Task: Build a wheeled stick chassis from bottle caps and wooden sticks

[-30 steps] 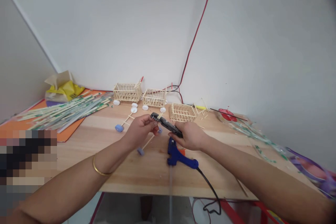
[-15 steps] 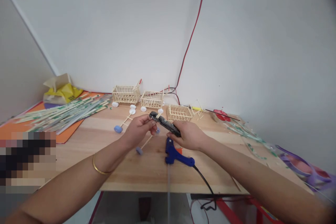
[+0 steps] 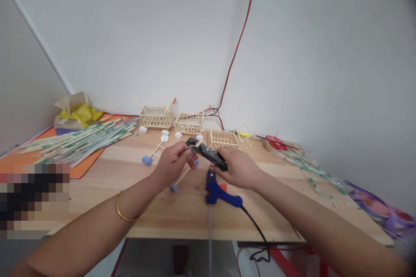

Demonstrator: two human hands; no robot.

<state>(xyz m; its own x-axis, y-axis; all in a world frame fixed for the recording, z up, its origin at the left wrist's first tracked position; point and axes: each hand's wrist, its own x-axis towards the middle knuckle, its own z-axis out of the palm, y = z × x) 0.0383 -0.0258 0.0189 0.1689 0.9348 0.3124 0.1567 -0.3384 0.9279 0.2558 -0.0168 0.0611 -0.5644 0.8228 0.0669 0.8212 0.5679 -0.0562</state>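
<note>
My right hand (image 3: 238, 168) is wrapped round the handles of a black plier-like cutter (image 3: 211, 156), its jaws pointing left. A short pale wooden stick (image 3: 199, 143) pokes up out of the jaws. Close against the jaws, my left hand (image 3: 171, 160) is closed in a pinch at the stick's lower end, which the fingers mostly hide. Under the left hand lies a stick axle (image 3: 183, 176) with bluish wheels. Another axle frame (image 3: 154, 150), with a blue wheel and white wheels, is farther left. Just below the cutter rests a blue glue gun (image 3: 212, 190).
Small stick-built carts (image 3: 156, 117) and a wheelless basket (image 3: 223, 138) line the wall. Wooden sticks (image 3: 91, 136) are heaped on orange board at left, by a yellow packet (image 3: 82, 116). Tape (image 3: 276, 143) and plastic wrappers (image 3: 312, 169) lie right. The gun's cord (image 3: 255, 223) hangs over the table edge.
The cutter has turned slightly, and its jaws look a little wider apart around the stick. Both hands stay nearly in place; the whole view has shifted slightly.
</note>
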